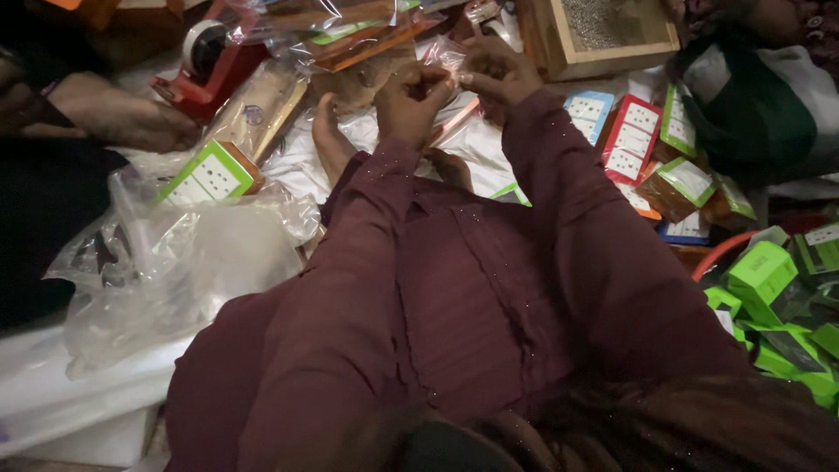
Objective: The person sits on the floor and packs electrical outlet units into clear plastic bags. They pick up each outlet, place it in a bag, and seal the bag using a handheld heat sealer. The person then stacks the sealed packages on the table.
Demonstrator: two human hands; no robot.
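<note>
Left hand (411,100) and right hand (494,74) are pinching a small clear packet (441,54) (far centre); best gripping its edges evenly.

Both hands (454,87) on clear packet (444,54)

Dim, grainy, dark corners, slight blur
</note>
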